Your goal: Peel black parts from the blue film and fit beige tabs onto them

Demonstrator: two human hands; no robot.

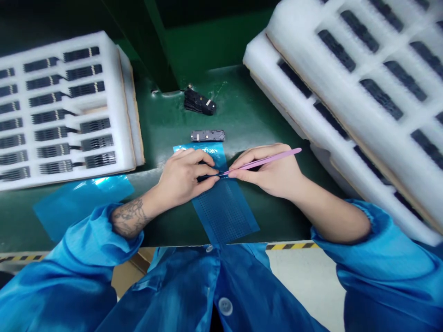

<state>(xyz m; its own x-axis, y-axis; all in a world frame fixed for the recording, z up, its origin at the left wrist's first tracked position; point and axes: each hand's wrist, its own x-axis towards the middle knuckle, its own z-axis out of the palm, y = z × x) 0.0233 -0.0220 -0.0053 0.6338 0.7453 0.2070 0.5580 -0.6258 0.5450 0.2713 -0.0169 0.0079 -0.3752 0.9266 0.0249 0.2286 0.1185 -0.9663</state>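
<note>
Pink tweezers are gripped in my right hand, their tips pointing left toward my other hand. My left hand has thumb and fingers pinched close to those tips; whatever they hold is too small and covered to make out. Under both hands lies a blue sheet marked with rows of tiny dark pieces. Just beyond my fingers, a black oblong electronic part rests at the sheet's far end. Farther back is a small stack of black oblong parts.
To the left stands a white foam tray with rows of black parts. Stacked foam trays rise at the right, holding similar parts. Another blue sheet lies near my left forearm. A green post meets the green table at the back.
</note>
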